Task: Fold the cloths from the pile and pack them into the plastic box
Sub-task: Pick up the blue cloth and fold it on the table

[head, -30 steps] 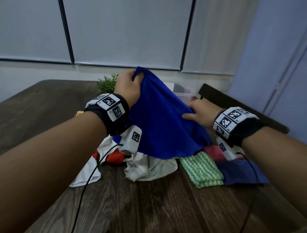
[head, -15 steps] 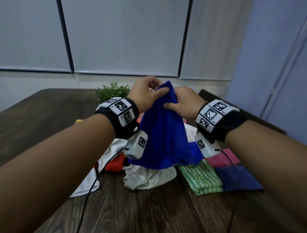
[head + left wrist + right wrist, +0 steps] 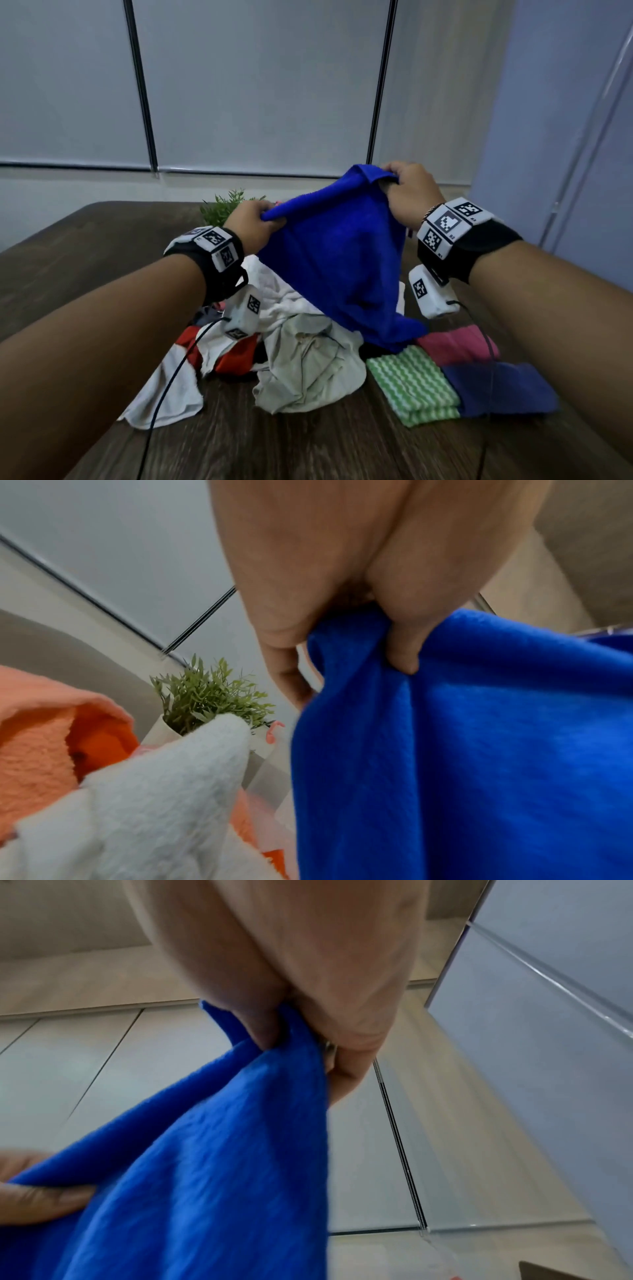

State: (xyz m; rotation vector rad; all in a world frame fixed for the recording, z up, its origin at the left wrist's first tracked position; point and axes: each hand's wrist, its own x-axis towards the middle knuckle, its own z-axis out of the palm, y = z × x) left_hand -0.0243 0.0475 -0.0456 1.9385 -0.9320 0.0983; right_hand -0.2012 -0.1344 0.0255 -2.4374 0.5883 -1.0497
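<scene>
The left hand (image 3: 251,222) and right hand (image 3: 409,195) each pinch a top corner of the blue cloth (image 3: 337,260), stretched between them. It hangs over the cloth pile (image 3: 301,349) on the wooden counter (image 3: 308,445), its lower end touching the pile.

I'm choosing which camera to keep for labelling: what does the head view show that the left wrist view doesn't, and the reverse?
Only the head view shows the right hand gripping the bright blue terry cloth, the folded green-and-white zigzag cloth, the folded pink cloth, the folded dark blue cloth and the dark wooden table.

Only the left wrist view shows the fluffy orange towel and the plant's white pot.

Both show the left hand pinching the blue cloth, the small green plant and crumpled white cloths.
</scene>
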